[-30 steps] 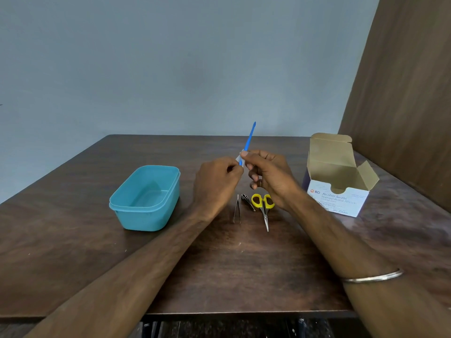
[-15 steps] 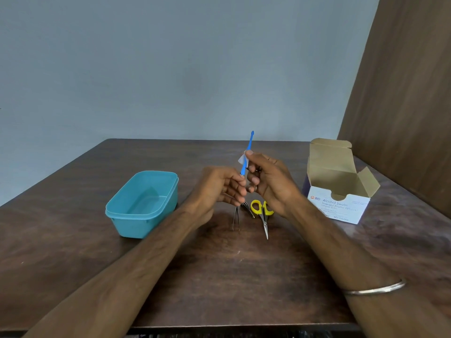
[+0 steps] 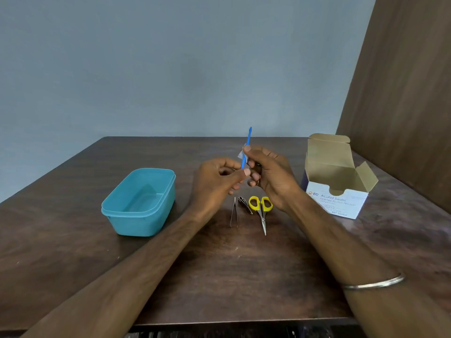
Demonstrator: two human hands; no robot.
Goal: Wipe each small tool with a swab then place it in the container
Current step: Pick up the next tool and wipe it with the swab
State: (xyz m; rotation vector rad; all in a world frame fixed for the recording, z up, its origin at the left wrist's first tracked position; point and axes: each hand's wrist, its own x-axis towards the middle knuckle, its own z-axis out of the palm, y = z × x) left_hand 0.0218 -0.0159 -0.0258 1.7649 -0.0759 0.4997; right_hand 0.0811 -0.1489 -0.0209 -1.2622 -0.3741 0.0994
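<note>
**Above the counter: blue tool held upright with swab against it**

Over the middle of the counter [image 3: 219, 276], both hands meet around a thin blue tool [image 3: 247, 145] that stands nearly upright, its tip rising above the fingers. Left hand [image 3: 214, 184]: thumb and fingers pinch the tool's lower end. Right hand [image 3: 271, 174]: fingers curled, thumb pressing a small white swab [image 3: 240, 154] against the tool's shaft, just above the left hand's grip. A metal bangle [image 3: 373, 282] circles the right forearm.

On the counter below the hands lie three more tools, side by side and close together: tweezers [image 3: 233, 212] on the left, a small dark metal tool [image 3: 244, 203] in the middle whose kind cannot be told, and yellow-handled scissors [image 3: 261, 211] on the right, blades pointing toward the viewer. Left of the hands, well apart from the tools, stands an open teal container [image 3: 139, 203] with nothing visible inside. Right of the hands stands a swab box [image 3: 336, 186], lid flaps raised, printed "Alcohol Swabs".
</note>
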